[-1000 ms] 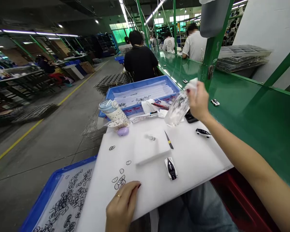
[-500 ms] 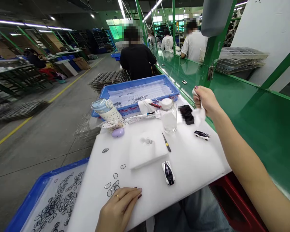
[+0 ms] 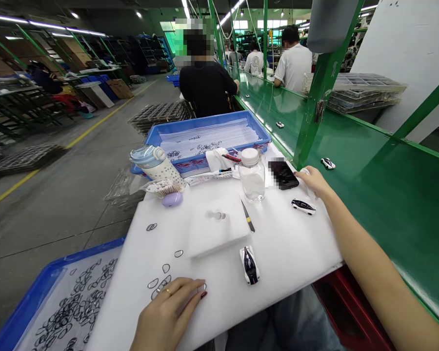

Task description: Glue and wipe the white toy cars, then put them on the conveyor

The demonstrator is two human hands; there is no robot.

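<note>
**Both hands down on the white foam mat**

Left hand (image 3: 168, 312): flat on the near edge of the white mat (image 3: 296, 243), fingers loosely together, fingertips over a small clear part beside a cluster of small wire rings (image 3: 160, 282). Cannot tell if it actually pinches anything.

Right hand (image 3: 314, 181): at the far right edge of the mat, curled loosely around something white, mostly hidden; cannot tell what it is. Just beyond a small toy car (image 3: 303, 206) lying side-on, close but not clearly touching. Dark phone (image 3: 283, 174) just left of the hand.

Around:
- Second toy car (image 3: 249, 264), white with dark top, near centre of the mat, nose pointing away, between the two hands.
- Raised white foam block (image 3: 215, 229) in mid mat with a small clear piece on it; tweezers (image 3: 248, 217) at its right edge.
- Clear bottle (image 3: 252, 178) with white cap, upright, far side of the block.
- Pale blue-lidded drink bottle (image 3: 153, 163) tilted at far left, lilac object (image 3: 171, 199) near it.
- Blue tray (image 3: 40, 297) near left, full of rings; another blue tray (image 3: 205, 124) far centre.
- Green conveyor (image 3: 380, 180) on the right carrying one more small car (image 3: 328, 163).
- Other workers seated further along the line.
</note>
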